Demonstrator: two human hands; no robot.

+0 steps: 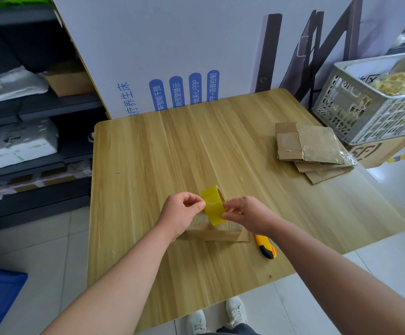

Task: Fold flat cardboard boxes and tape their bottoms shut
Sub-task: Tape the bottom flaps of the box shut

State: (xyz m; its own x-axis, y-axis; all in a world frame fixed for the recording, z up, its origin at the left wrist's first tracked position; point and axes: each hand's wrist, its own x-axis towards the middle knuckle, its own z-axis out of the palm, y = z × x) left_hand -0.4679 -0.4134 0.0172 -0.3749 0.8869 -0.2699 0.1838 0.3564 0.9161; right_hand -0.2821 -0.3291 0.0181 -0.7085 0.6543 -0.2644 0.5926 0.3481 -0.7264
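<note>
Bare table [196, 146] before flat cartons [317, 151]

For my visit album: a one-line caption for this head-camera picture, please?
Left hand and right hand hold a yellow tape roll over a cardboard box on a table, utility knife beside it.

A packing stockroom: dark shelving [39, 107] of wrapped parcels [15, 143], flattened cartons [315, 151], plastic crate [370, 110]

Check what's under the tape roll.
A small cardboard box on the table, below the tape roll that the left hand and right hand pinch. Its front wall shows; roll and hands cover most of its top, so any tape there cannot be seen.
</note>
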